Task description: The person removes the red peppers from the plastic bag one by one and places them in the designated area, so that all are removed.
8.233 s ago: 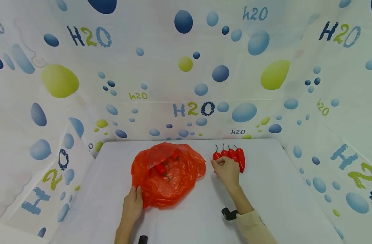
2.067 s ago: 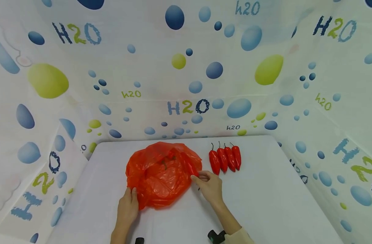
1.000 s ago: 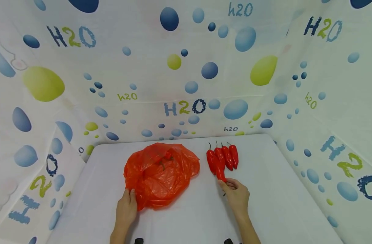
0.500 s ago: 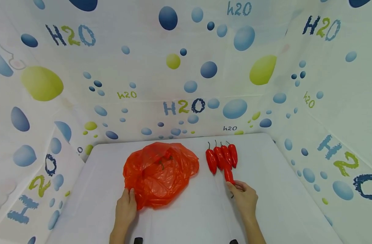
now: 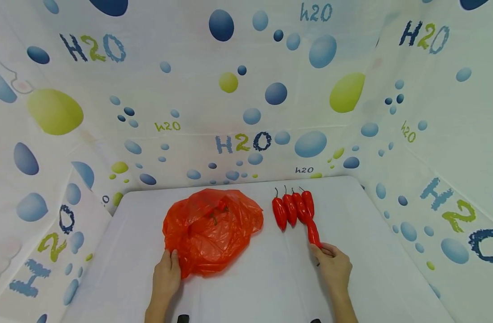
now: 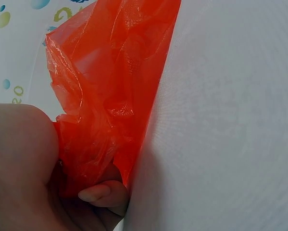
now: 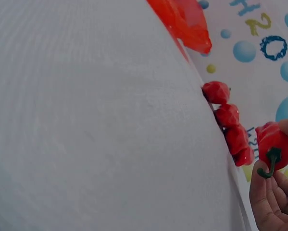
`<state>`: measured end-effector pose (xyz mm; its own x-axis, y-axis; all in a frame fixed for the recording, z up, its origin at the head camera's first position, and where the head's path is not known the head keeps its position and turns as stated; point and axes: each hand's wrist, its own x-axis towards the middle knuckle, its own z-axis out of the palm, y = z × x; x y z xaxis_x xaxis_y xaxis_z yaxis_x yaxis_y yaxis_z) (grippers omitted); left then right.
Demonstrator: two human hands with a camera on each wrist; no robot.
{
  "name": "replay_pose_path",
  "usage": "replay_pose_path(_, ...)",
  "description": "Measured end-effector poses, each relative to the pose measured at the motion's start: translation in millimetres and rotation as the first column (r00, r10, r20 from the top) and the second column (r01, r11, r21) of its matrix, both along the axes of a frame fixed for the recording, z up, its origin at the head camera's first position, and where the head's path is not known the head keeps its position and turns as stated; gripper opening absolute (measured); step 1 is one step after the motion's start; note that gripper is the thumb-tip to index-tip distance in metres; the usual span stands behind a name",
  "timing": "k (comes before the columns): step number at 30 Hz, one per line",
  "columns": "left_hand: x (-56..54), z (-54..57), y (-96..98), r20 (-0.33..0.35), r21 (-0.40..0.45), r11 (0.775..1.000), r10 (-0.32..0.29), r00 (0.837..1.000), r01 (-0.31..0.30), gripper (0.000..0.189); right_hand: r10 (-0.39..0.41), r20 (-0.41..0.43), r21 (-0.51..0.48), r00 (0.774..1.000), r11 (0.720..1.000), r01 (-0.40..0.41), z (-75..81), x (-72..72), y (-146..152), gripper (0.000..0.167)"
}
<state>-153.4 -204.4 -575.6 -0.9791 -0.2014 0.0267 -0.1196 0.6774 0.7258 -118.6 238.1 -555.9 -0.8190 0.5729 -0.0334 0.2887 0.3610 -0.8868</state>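
Note:
A crumpled red plastic bag (image 5: 218,251) lies with its mouth facing me on the left half of the table; a red pepper with green stem (image 5: 222,206) shows inside. My left hand (image 5: 165,273) holds its near-left edge, the film pinched between thumb and fingers (image 6: 105,195) in the left wrist view. By its stem end, my right hand (image 5: 334,268) pinches a red chili pepper (image 5: 313,234), tip pointing away from me. Its curled green stem (image 7: 273,159) hangs below the fingers. Just beyond, several red peppers (image 5: 279,215) lie side by side in a row, stems away.
The white table (image 5: 254,291) ends at the back against a sheet (image 5: 190,89) printed with blue and green drops, which also hangs at both sides. Dark wrist-camera parts (image 5: 183,318) show at the lower edge.
My right hand has moved from the row to the bag, lifted out a pepper, then carried it rightward to the row's right end. The left hand keeps holding the bag.

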Motion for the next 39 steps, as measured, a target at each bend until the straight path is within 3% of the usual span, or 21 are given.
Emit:
replay_pose_path(10, 0.9, -3.3, -1.8, 0.019, 0.006, 1.0, -0.002, 1.0, 0.002, 0.033, -0.033, 0.04, 0.061, 0.999, 0.998, 0.03, -7.2, 5.1, 9.6, 0.041)
replay_pose_path(21, 1.7, -0.9, 0.6, 0.016, 0.009, 1.0, -0.004, 1.0, 0.004, 0.031, -0.067, -0.037, 0.181, 0.997, 0.981, 0.073, -24.8, 2.7, 15.4, 0.033)
replay_pose_path(31, 1.0, 0.2, -1.2, 0.027, -0.002, 1.0, -0.005, 1.0, 0.005, 0.031, -0.088, -0.112, 0.243, 0.99, 0.963, 0.113, -28.3, 1.0, 11.4, 0.039)
replay_pose_path(39, -0.5, -0.4, -1.8, 0.027, -0.006, 1.0, -0.006, 1.0, 0.006, 0.031, -0.095, -0.087, 0.25, 0.992, 0.962, 0.114, -33.8, -2.1, 11.1, 0.048)
